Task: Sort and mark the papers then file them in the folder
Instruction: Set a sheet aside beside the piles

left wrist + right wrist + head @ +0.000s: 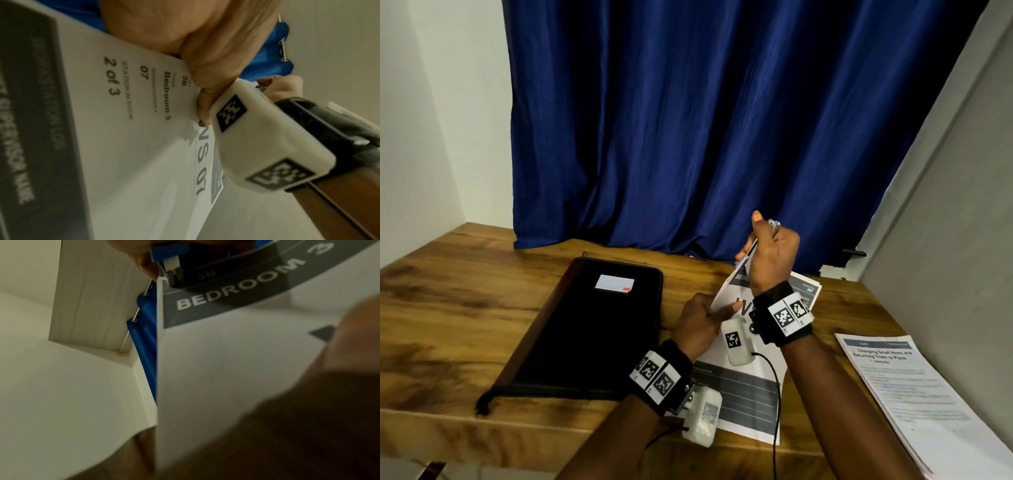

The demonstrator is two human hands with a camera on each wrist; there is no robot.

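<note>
A stapled-style set of printed papers [750, 380] headed "Bedroom 3" lies in front of me, its far left corner raised off the wooden table [465, 291]. My left hand [698, 322] holds the papers' left edge, thumb laid on top [185, 32]. My right hand [774, 257] grips a blue stapler [170, 249] whose dark mouth sits over the papers' [226, 369] top corner by the "3B" print. The sheet [133, 146] reads "2 of 3". A shut black folder [592, 329] with a white label lies to the left.
A second stack of printed sheets [914, 394] rests at the table's right edge beside the grey wall. A blue curtain [688, 120] hangs behind the table. Bare wood shows left of the folder and along the front edge.
</note>
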